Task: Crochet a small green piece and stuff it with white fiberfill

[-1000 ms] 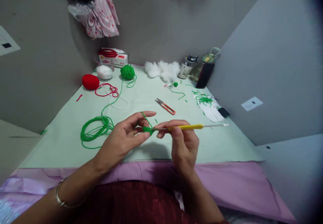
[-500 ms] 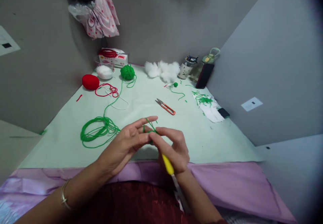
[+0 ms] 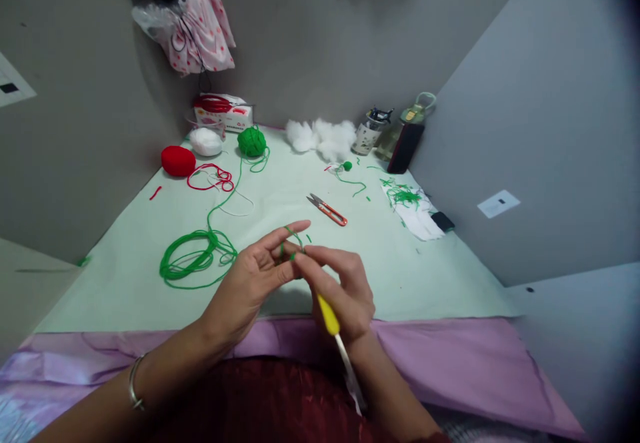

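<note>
The small green crochet piece (image 3: 291, 254) sat pinched between the fingertips of both hands, held in the air above the near part of the pale green table cover (image 3: 400, 276). A green yarn strand (image 3: 293, 232) ran over the raised forefinger of the left hand (image 3: 250, 283), whose thumb and other fingers closed on the piece from the left. The right hand (image 3: 345, 293) met it from the right, thumb and forefinger clamped on the yellow-handled crochet hook (image 3: 329, 314), the hook's tip buried in the piece and too small to make out, its pale metal tail pointing back toward the person's lap. The two hands touched at the fingertips around the piece. A bracelet (image 3: 134, 383) circled the left wrist.

Just left of the left hand lay a loose coil of green yarn (image 3: 193, 260), its strand climbing away to the green yarn ball (image 3: 251, 141) near the far wall. Beside that ball stood a white yarn ball (image 3: 206, 141) and a red yarn ball (image 3: 179, 160), with a tangle of red yarn (image 3: 213, 178) close by. Beyond the hands, well apart, lay orange-handled snips (image 3: 327, 210). White stuffing (image 3: 323, 138) was heaped at the far edge, and green yarn scraps (image 3: 404, 196) rested on a white paper to the right.
</note>
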`<state>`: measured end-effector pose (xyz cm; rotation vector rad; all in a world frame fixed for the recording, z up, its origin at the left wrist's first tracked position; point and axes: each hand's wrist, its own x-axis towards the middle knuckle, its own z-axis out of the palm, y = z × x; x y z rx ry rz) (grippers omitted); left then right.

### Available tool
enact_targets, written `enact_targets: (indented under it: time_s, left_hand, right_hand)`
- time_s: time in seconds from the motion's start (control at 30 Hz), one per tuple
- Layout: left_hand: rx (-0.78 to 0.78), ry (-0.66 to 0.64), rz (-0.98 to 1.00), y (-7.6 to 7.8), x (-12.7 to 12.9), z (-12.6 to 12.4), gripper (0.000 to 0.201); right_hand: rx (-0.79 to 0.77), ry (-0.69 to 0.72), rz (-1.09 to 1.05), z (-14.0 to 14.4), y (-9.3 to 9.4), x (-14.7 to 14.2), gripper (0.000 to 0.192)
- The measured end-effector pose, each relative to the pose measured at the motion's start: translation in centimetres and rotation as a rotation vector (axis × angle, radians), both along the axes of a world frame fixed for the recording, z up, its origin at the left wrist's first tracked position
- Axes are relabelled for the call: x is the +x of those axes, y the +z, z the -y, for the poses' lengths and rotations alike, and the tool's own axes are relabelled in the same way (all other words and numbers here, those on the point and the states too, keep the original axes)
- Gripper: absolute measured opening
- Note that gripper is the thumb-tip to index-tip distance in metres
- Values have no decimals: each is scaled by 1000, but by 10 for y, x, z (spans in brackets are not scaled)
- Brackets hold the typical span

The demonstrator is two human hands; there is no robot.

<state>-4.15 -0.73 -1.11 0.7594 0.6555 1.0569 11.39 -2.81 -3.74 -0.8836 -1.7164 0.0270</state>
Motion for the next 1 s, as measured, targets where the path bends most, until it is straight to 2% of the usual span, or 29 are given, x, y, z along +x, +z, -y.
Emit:
enact_targets:
  time_s: [0.07,0.17,0.23,0.3,0.37,0.43,0.57,0.67,0.77,0.83,0.9,1.0]
  left_hand:
    - [-95,-90,89,1,-1,-2,46]
    - [-162,-92,144,2,-4,-6,36]
    - [-119,-27,109,2,-6,-7,34]
    - [-27,-4,45,1,-5,-6,36]
    - [54,-18,-22,0,-4,-3,38]
    - [92,-41,-63,-1,-3,0,34]
    - [107,-61,-101,0,-7,1,28]
    - [118,-19,-153,1,-12,-2,31]
    - [152,14,-202,1,-15,-4,35]
    - [179,19,-236,1,-16,-4,37]
    - [203,42,-281,2,-16,-3,37]
    - [238,124,-335,4,-13,1,39]
  right_hand:
    - [93,-22,50,1,-1,2,45]
    - [-4,83,-197,-4,4,4,34]
    - [-155,184,-417,-8,8,4,26]
    - [-274,290,-548,-11,10,3,21]
    - [-338,354,-566,-12,9,1,18]
    - [-377,351,-568,-13,6,0,16]
    - [-490,387,-716,-15,2,3,15]
    - [-513,449,-781,-17,4,4,18]
    - [-496,461,-761,-16,8,5,19]
    - [-463,410,-676,-13,10,6,20]
    - [-377,315,-503,-8,10,7,22]
    - [-135,184,-158,-2,8,7,27]
